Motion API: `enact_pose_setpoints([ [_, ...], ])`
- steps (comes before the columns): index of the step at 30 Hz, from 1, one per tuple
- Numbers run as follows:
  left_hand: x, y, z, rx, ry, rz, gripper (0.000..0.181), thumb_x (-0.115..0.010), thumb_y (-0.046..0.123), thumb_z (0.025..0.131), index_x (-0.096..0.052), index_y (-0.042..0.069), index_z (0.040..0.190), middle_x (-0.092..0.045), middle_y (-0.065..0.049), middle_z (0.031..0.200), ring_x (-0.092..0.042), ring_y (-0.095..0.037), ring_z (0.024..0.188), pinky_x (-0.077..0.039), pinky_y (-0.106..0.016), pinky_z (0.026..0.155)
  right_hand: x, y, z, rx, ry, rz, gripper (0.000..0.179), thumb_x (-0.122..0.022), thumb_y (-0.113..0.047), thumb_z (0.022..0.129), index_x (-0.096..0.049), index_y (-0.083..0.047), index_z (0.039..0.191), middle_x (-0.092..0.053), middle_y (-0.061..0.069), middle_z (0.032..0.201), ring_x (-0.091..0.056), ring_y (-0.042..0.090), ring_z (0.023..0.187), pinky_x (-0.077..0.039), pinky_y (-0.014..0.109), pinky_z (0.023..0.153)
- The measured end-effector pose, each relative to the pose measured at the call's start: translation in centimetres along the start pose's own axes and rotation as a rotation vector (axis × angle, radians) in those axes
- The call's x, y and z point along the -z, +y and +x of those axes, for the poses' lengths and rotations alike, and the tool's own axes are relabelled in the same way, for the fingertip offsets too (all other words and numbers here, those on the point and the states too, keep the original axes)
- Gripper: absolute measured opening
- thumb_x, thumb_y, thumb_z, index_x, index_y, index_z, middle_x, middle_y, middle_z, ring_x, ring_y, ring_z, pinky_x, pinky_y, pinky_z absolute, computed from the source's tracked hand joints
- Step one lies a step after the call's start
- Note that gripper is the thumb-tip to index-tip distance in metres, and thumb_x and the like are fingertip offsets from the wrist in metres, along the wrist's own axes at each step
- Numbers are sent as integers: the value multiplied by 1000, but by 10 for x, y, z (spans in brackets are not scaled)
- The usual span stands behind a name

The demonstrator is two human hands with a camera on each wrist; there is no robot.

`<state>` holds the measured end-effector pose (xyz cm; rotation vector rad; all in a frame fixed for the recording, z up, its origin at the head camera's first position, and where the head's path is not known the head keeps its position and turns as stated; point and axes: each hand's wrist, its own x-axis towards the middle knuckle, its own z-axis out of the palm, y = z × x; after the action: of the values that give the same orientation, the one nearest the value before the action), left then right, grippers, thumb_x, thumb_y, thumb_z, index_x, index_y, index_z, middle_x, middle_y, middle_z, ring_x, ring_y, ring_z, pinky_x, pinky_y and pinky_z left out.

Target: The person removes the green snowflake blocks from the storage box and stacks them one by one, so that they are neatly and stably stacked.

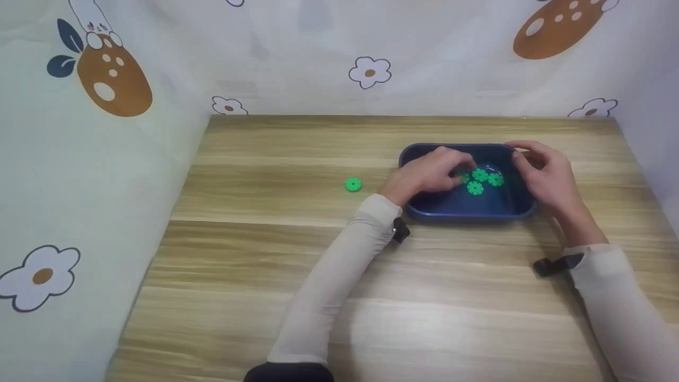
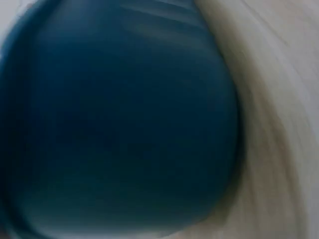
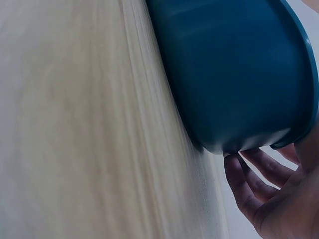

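A dark blue tray (image 1: 467, 216) with raised walls sits on the wooden table. Inside it lie several green notched discs (image 1: 475, 188), grouped toward its right half. My left hand (image 1: 429, 172) reaches in over the tray's left side. Its fingers bend down toward the discs, with a gap between thumb and index finger; one disc lies partly hidden at the thumb tip. My right hand (image 1: 551, 178) grips the tray's right end, thumb at the rim. In the right wrist view, its fingers (image 3: 241, 186) press against the tray's outer wall (image 3: 234, 79). The left wrist view shows only the tray's outside (image 2: 129, 109).
A single green disc (image 1: 353, 184) lies on the table (image 1: 254, 254), left of the tray. Patterned cloth (image 1: 297, 63) hangs behind the table and along its sides. A dark wrist camera (image 1: 400, 230) on my left arm hangs close to the tray's front left corner.
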<state>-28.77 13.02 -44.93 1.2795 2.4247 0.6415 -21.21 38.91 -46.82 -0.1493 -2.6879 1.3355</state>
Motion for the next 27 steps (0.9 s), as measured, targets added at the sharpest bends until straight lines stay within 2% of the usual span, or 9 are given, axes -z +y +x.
enact_pose_setpoints([
  [4,-6,-2,4,28,-20,37,38,-64,15,107,-68,16,145,-69,1,146,-61,-11,134,-45,-21,117,0,0,0,1,9,-9,37,-60,-36,110,-72,-22,142,-77,10,126,-67,-2,101,-49,5,88],
  [8,-11,-3,4,8,-10,100,36,-67,18,107,-70,15,143,-69,1,147,-60,-12,138,-45,-22,119,0,0,1,5,17,-12,37,-61,-36,110,-73,-21,141,-77,9,126,-67,-4,100,-49,4,88],
  [13,-13,-3,3,-20,20,167,31,-70,22,106,-73,15,137,-71,-2,137,-65,-14,128,-50,-23,112,-1,-1,2,13,22,-10,36,-62,-36,109,-74,-21,140,-79,2,119,-67,-3,98,-50,6,85],
  [19,-14,-3,2,-42,34,189,30,-72,21,105,-75,15,134,-72,-4,129,-67,-16,119,-55,-27,105,-2,0,2,16,24,-6,35,-62,-35,110,-74,-21,139,-78,-6,112,-67,-2,96,-49,6,85],
  [23,-13,-2,1,-58,28,221,31,-74,20,102,-76,15,132,-72,-6,125,-66,-18,113,-56,-30,102,-2,0,2,22,23,12,35,-62,-34,110,-74,-20,140,-78,-5,111,-67,-1,96,-50,7,85],
  [27,-13,-1,1,-45,13,276,31,-73,22,100,-76,16,131,-70,-6,123,-64,-20,109,-57,-33,99,-2,-1,1,22,21,15,36,-62,-34,110,-73,-20,140,-78,-4,114,-67,-1,97,-49,7,86],
])
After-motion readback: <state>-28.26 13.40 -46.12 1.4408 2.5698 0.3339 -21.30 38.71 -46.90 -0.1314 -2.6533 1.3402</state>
